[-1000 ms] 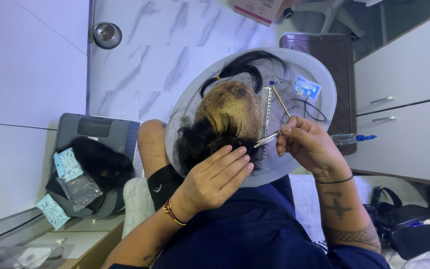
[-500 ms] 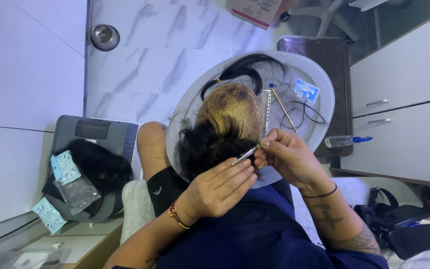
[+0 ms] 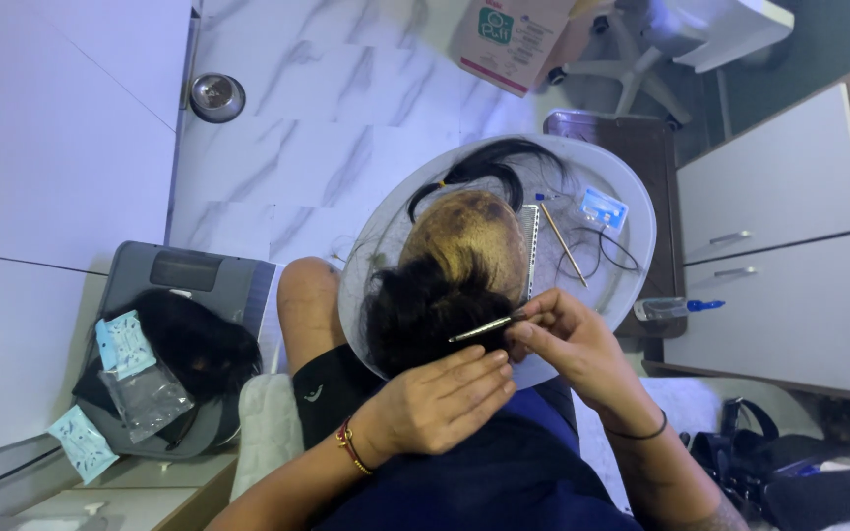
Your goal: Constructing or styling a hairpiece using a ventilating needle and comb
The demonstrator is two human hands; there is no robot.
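The right hand (image 3: 568, 344) is pinching a needle tool (image 3: 485, 328) over the wig (image 3: 445, 285) at the tray's (image 3: 632, 246) near edge, while the left hand (image 3: 440, 403) is pressing flat, fingers open, on the dark hair.

The left hand (image 3: 440, 403) covered the lower edge of the dark hair (image 3: 425, 310) and part of the round tray (image 3: 632, 211), the tool (image 3: 484, 327) vanished inside the right hand (image 3: 573, 344), and the bottom edge cut off both forearms and a black bag (image 3: 799, 482).
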